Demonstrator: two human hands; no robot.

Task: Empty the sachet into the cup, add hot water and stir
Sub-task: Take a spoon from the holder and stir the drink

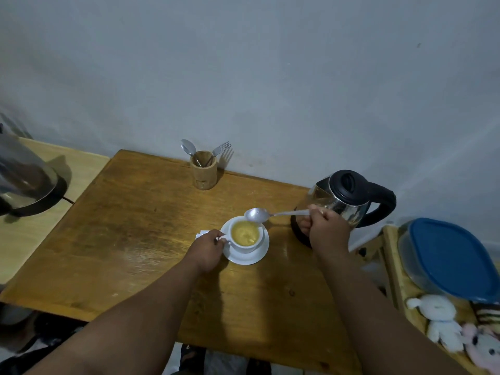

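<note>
A white cup [250, 247] full of yellow liquid stands on a white saucer [257, 257] in the middle of the wooden table [151, 239]. My left hand [207, 249] pinches the cup's handle from the left. My right hand [326, 228] holds a metal spoon [257, 214] by its handle, the bowl hovering just above the cup's far rim, out of the liquid. A white sachet [202, 234] peeks out behind my left hand. The steel kettle with a black lid and handle [349, 201] stands right behind my right hand.
A wooden holder [203, 173] with a spoon and fork stands at the table's back edge by the wall. Another appliance [24, 182] sits on a pale table at the left. At the right are a blue-lidded container [451, 258] and soft toys [443, 324].
</note>
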